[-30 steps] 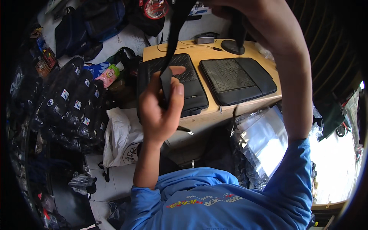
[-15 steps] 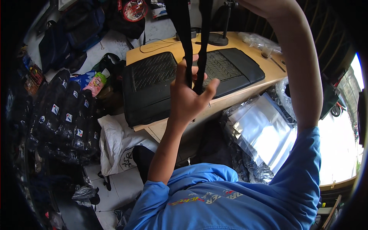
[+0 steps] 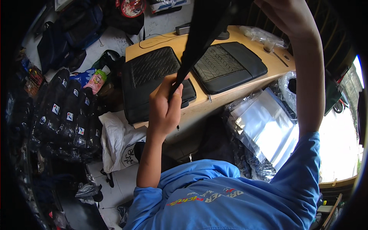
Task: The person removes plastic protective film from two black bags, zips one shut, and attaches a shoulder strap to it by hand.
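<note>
My left hand (image 3: 166, 107) is closed around the lower end of a black strap (image 3: 197, 44), above the front of a wooden desk. From the fist the strap rises and widens toward the upper edge, where its far end is out of sight. My right hand (image 3: 283, 15) is raised at the top right, near the upper end of the strap. Its fingers are cut off and dark, so their grip does not show. Two flat black laptop sleeves with patterned panels lie on the desk: a left sleeve (image 3: 151, 71), partly behind my left hand, and a right sleeve (image 3: 222, 63).
The wooden desk (image 3: 132, 50) carries a small cup (image 3: 269, 46) and clear plastic wrap (image 3: 260, 34) at its far right. Clear plastic sheets (image 3: 264, 119) are piled right of my lap. Plastic-wrapped black goods (image 3: 63, 111) and a white sack (image 3: 115, 142) stand left.
My left hand has gone from loosely spread fingers at the strap's loop to a closed grip, moving left and down. The strap now slants up to the right.
</note>
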`<state>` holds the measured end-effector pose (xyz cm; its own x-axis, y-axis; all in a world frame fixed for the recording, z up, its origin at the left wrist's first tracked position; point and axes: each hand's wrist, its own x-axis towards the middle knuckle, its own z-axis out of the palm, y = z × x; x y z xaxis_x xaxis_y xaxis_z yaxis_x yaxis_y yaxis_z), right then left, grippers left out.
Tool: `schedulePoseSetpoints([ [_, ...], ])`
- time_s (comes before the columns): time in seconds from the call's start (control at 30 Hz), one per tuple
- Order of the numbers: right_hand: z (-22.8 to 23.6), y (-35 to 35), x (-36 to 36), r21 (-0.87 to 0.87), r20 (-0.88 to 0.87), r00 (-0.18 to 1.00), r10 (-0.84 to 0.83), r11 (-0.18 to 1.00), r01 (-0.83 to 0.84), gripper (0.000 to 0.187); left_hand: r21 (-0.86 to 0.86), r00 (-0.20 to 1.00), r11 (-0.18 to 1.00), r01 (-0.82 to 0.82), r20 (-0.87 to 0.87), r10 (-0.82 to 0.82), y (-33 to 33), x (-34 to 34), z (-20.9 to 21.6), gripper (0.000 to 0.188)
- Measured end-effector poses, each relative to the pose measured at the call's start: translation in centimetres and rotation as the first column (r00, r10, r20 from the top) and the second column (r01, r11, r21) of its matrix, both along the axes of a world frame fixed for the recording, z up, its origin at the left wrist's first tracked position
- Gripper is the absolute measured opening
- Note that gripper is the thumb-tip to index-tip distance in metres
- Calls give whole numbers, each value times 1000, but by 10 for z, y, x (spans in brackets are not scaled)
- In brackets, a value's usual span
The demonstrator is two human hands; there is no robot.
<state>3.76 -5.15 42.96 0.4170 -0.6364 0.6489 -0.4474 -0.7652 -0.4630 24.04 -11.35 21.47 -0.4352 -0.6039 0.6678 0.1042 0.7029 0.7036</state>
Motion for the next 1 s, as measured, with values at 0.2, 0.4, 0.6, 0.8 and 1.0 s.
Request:
schedulePoseSetpoints([
  [0.2,-12,-3,-22,-111,-40,999,-4,994,0,25,204,998,979,2,-60,11,-2,-1,-1,19],
  [0.4,-93,18,-91,4,177,976,-123,992,125,20,152,980,986,62,-196,-31,-18,25,17,40],
  [0.6,-236,21,-68,367,326,939,-104,930,-25,26,161,941,973,165,-320,-107,-18,9,56,34],
  [0.8,-247,-15,21,251,570,817,-89,966,-70,82,-41,984,992,119,-124,-124,-21,-7,66,32],
  [1.0,-222,-48,73,237,546,820,-174,970,48,78,-203,981,974,-100,141,131,-28,-21,68,32],
])
